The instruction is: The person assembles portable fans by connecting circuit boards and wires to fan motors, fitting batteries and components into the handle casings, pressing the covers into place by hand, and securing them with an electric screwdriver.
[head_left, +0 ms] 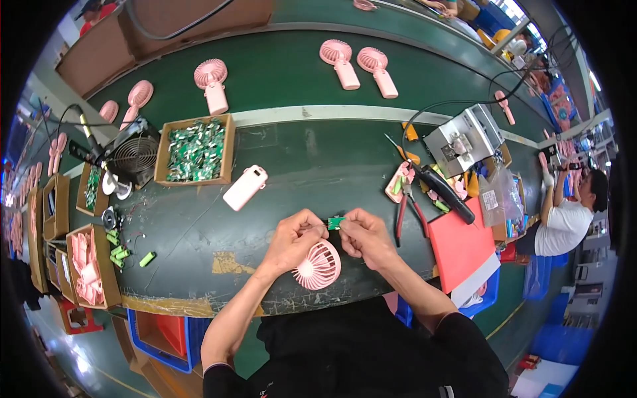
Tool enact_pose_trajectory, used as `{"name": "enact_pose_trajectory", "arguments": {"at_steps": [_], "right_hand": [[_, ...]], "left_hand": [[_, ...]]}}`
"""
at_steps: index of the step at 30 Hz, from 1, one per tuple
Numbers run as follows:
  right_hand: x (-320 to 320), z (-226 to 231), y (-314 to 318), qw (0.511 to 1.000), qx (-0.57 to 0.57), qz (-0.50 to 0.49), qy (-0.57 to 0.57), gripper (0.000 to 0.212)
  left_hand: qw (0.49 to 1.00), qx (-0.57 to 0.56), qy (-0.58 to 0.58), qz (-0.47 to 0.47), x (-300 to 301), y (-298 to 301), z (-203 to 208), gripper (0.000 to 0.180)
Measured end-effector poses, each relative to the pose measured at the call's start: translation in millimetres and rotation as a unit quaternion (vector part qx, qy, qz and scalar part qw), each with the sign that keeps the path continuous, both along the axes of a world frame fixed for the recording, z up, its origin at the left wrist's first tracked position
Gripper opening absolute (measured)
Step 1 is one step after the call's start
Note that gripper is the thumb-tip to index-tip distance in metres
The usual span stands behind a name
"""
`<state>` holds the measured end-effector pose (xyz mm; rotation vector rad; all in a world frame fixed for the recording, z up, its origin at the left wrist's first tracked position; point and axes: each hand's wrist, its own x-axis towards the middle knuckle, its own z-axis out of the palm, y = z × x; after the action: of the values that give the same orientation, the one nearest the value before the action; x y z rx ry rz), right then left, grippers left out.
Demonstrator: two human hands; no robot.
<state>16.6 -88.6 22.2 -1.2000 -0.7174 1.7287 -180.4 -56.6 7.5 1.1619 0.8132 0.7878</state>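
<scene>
Circuit board (336,223) pinched by right hand (369,240); left hand (292,241) pinched narrow alongside.

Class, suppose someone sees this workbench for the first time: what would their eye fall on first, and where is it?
Probably the small green circuit board at the centre, between the left hand and the right hand, with a round pink fan cage just below it. The bright red sheet at the right would likely come next, then the cardboard box heaped with green boards, left of centre.
</scene>
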Motion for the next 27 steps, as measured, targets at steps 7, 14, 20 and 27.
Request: {"name": "enact_pose_trajectory", "arguments": {"at_steps": [7, 14, 20, 27], "right_hand": [[15.6, -7.7, 2.3, 1.000, 0.008, -0.013, 0.006, 0.011], [49.3, 15.0, 4.1, 0.947, 0.113, -0.027, -0.299, 0.014], [124.0, 12.6, 63.2, 0.714, 0.235, -0.086, -0.654, 0.017], [71.9, 8.3, 89.5, 0.748, 0.379, -0.049, -0.543, 0.006]], "left_hand": [[0.996, -0.063, 0.043, -0.041, 21.1, 19.0, 12.1, 0.034], [0.994, -0.060, 0.040, -0.082, 29.3, 23.5, 11.1, 0.032], [0.996, -0.082, -0.002, -0.036, 23.8, 19.1, 6.1, 0.031], [0.996, -0.062, -0.013, -0.054, 18.5, 23.6, 4.7, 0.031]]}}
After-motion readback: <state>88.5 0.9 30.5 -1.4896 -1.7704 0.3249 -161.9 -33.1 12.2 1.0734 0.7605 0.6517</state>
